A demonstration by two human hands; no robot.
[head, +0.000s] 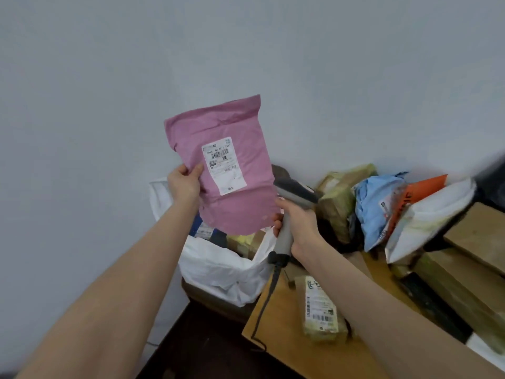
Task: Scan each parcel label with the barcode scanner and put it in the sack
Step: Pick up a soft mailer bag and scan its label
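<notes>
Pink parcel [224, 170], one, pinched in left hand [184, 184]; right hand [297, 222] grips one scanner [289, 214]; one white sack [226, 272] below.

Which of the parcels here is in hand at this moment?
The pink parcel, pinched by the left hand above the white sack; the others lie on the table or in the sack. The right hand grips the scanner.

Tan table [284, 343] with a labelled parcel [321, 310], piled parcels [379, 212] and brown boxes [481, 231].
</notes>
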